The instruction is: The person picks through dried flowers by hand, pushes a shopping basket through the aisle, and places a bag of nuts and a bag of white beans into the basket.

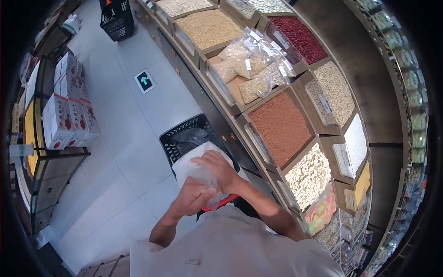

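A clear plastic bag (185,165) full of something white and fine, perhaps rice, rests at the near end of a black shopping basket (199,121). My left hand (191,196) is closed around the gathered top of this bag. Just above it, my right hand (217,170) curls its fingers around the bag's neck; its palm side is hidden. Farther inside the basket lies a dark grey plastic bundle (190,137). Part of the basket's red handle (222,201) shows below my hands.
To the right run wooden bins with brown grain (280,127), white pieces (310,177), red beans (302,39) and bagged grains (254,69). Stacked white cartons (71,104) stand left on a rack. Another black basket (116,21) is at the far end of the tiled floor (124,143).
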Tool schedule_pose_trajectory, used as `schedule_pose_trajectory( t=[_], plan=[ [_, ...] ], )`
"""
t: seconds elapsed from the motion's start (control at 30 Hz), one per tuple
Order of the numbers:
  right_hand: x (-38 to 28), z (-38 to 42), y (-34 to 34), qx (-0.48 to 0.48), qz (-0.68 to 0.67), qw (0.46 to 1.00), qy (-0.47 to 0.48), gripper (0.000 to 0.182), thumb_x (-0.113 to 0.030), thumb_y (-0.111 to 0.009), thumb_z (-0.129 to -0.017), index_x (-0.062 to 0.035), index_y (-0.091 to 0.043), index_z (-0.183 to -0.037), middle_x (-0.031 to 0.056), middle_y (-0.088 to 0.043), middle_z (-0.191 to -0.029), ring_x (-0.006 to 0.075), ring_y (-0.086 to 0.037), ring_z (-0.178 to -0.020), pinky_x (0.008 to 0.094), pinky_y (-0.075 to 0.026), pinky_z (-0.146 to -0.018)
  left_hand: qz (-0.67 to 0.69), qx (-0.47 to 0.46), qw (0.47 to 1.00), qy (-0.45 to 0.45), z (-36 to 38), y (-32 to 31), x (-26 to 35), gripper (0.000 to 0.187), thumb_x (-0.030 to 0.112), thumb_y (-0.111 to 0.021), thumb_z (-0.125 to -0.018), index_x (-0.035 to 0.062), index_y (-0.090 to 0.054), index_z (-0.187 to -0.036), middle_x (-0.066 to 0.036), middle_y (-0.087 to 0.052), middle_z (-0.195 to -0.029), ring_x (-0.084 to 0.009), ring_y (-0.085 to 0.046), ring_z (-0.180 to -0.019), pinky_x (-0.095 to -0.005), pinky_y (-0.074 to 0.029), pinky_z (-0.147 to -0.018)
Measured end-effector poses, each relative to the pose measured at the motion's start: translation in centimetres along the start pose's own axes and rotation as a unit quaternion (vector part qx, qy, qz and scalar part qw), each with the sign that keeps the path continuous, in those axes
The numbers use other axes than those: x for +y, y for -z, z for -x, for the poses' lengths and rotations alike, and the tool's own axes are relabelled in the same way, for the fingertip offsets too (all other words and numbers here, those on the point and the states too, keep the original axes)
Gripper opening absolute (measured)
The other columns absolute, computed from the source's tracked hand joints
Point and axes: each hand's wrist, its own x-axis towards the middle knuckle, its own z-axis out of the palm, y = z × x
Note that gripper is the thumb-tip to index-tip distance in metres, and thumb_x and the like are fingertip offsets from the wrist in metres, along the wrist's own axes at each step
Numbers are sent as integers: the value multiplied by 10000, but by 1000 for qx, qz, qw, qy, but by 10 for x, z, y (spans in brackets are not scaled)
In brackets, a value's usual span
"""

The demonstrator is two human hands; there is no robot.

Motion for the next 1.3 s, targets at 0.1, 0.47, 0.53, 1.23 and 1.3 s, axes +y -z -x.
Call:
schedule_pose_trajectory(
  t=[0.1, 0.47, 0.53, 1.23, 1.3],
  plan=[
    [-17, 29, 22, -29, -31, 999, 31, 414, -247, -806, -598, -56, -611, -909, 108, -550, -893, 342, -545, -908, 439, -425, -827, -35, -20, 998, -57, -5, -29, 13, 383, 140, -550, -1028, 39, -625, -666, -88, -620, -619, -257, -600, -554, -352, -474, -580],
    [-42, 146, 89, 35, -23, 999, 13, 269, -292, -750, -826, -72, -597, -809, 130, -610, -759, 376, -621, -737, 469, -469, -679, -135, 43, 979, -145, -8, -127, 21, 379, 305, -527, -1076, 68, -615, -794, -44, -601, -702, -193, -601, -621, -373, -463, -572],
    [-47, 165, 104, 60, -6, 998, 14, 251, -288, -734, -853, -79, -603, -812, 137, -609, -751, 379, -630, -746, 469, -473, -682, -39, 152, 978, -140, 1, -122, -28, 349, 323, -525, -1082, 63, -609, -865, -35, -599, -760, -175, -605, -678, -372, -464, -594],
    [-44, 303, 428, 674, -304, 673, -17, 284, -278, -708, -989, -19, -698, -1105, 67, -713, -929, 180, -697, -863, 332, -553, -788, 432, -181, 875, 122, -206, -374, -120, 1381, 921, -668, -622, 109, -211, -1641, -131, -341, -1651, -389, -352, -1496, -605, -331, -1215],
    [-23, 325, 464, 653, -483, 580, -61, 273, -309, -697, -989, -40, -684, -1033, 72, -694, -909, 191, -679, -833, 326, -555, -812, 364, -168, 907, 126, -236, -396, -84, 1346, 878, -707, -640, 111, -230, -1637, -115, -337, -1658, -357, -362, -1496, -585, -345, -1210]
  ],
)
